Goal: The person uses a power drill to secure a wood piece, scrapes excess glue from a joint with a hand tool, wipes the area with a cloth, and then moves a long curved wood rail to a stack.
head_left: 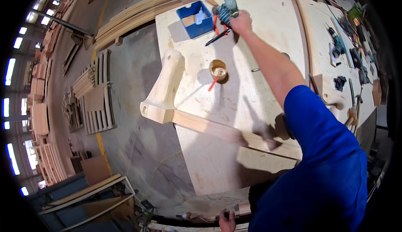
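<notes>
My right hand (241,22), arm stretched out over the pale workbench (268,31), grips a teal-and-dark object (226,14) of unclear kind. Close under it lie a red-handled tool (215,24) and a black rod-like tool (217,38). Beside these stands a blue box (198,31) with a small white bottle (200,16) inside. At the lower edge, my left hand (227,221) is curled, with something small and dark at its fingers. A cup (218,69) with a red stick stands mid-bench. A shaped wooden leg (162,85) meets a long wooden rail (209,125) at its thick end.
Long boards (134,18) lie along the bench's far side. On the right are a wooden strip (307,35), a teal power tool (337,39) and several hand tools. Slatted pallets (98,102) and stacked timber (39,114) stand left. A framed panel (92,194) is lower left.
</notes>
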